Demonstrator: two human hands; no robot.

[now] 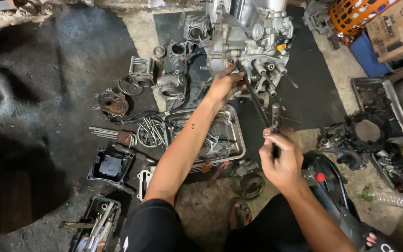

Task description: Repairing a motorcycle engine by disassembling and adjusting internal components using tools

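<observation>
A silver engine block (253,39) stands on a dark mat (313,93) on the floor ahead of me. My left hand (225,85) reaches forward and presses against the engine's lower front, fingers on the metal near a long dark rod (256,100) that runs down toward my right. My right hand (281,156) is closed around the handle of a dark tool (275,116) whose shaft points up at the engine. My bent knees in dark clothing fill the bottom of the view.
A steel tray (238,135) of parts lies under my left forearm. Cylinders, covers and bolts (152,130) are scattered at left. A toolbox (96,226) sits bottom left. Another tray (388,93), an orange basket (353,14) and a cardboard box (397,28) stand at right.
</observation>
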